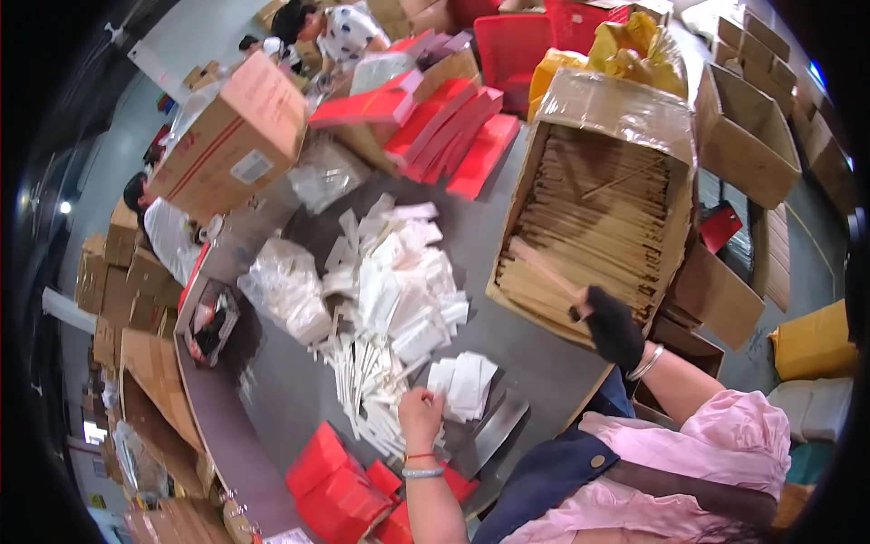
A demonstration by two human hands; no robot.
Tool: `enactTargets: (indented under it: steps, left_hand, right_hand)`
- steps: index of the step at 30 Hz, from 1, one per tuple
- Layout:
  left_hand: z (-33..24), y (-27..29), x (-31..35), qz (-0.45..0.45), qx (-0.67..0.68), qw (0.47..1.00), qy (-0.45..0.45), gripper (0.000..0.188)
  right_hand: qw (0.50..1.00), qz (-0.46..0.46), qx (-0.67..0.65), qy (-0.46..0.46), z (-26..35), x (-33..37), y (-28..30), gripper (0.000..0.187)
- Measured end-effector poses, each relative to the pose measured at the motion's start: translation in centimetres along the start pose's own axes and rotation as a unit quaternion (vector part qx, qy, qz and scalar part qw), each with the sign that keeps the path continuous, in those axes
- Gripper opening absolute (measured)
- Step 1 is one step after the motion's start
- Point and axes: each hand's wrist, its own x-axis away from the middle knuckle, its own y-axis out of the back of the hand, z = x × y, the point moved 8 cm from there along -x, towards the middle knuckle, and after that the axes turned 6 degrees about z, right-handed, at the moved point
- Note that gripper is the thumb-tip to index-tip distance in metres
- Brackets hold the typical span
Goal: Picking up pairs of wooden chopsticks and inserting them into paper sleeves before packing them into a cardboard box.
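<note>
My right hand (616, 328), in a black fingerless glove, is closed on the end of a long, flat, light-brown piece (544, 266). That piece lies slanted over an open carton (504, 238) packed with rows of similar narrow brown pieces (603, 213). On the dark table, my left hand (421, 417) has its fingers curled at the edge of narrow white strips (362, 385), beside a small stack of white paper slips (464, 384). Whether it pinches one of them is too small to make out. A larger heap of white slips (399, 276) lies beyond.
Red folded boxes (340, 485) lie near my left forearm; more red boxes (453, 127) are piled at the far side. A clear plastic bag (285, 286) and a tall carton (231, 136) stand left. A flat metallic strip (498, 431) lies near me. Other people work behind.
</note>
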Motion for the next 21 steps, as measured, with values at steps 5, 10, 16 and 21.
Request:
enactTargets:
  steps: [5, 10, 16, 21]
  left_hand:
    - [-4.3, 3.5, 1.7, -0.08, 0.055, 0.993, -0.072, 0.018]
    - [-4.0, 2.9, 7.5, 0.058, 0.255, 0.965, 0.034, 0.018]
    - [-3.8, -0.2, 10.8, 0.032, 0.194, 0.98, 0.032, 0.017]
    - [-5.3, -0.9, 12.1, -0.044, -0.004, 0.997, -0.055, 0.014]
  right_hand:
    - [0.995, 0.079, -0.018, -0.065, -0.3, 1.7, -4.6, 0.006]
    - [0.974, 0.221, 0.012, -0.038, 0.0, 1.3, -7.2, 0.015]
    - [0.959, 0.284, -0.003, 0.001, 0.7, 2.0, -10.2, 0.018]
    - [0.945, 0.326, 0.021, 0.026, -0.2, 2.9, -11.0, 0.022]
